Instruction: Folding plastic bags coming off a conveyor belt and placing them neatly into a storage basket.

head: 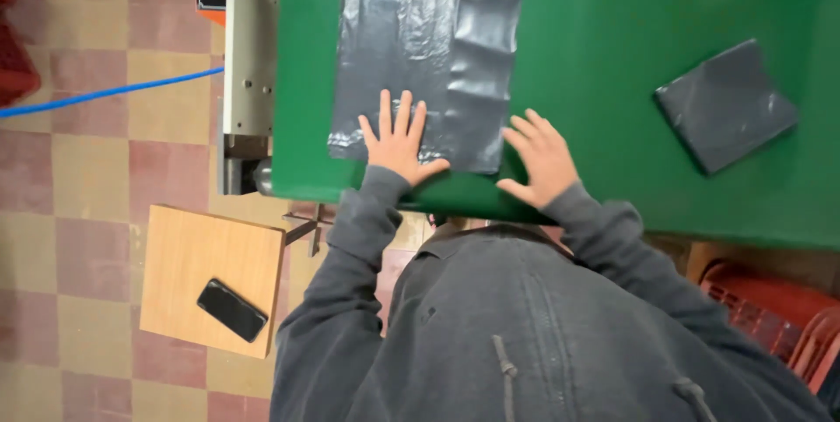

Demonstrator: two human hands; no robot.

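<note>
Two hands flat, left hand [398, 144] on grey plastic sheet [429, 54]

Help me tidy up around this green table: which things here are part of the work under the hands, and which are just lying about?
In the work:
- left hand, flat on the grey plastic sheet
- right hand, at the sheet's edge
- green table
- folded grey bag, apart on the table

Lying about:
- black phone on the wooden stool
- blue cable across the floor
- red crates

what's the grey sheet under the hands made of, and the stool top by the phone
Grey sheet: looks like thin plastic film, glossy, with wrinkles and shiny highlights. Stool top: looks like wood or wood laminate, matt light brown with faint grain; which of the two, I cannot tell.
</note>
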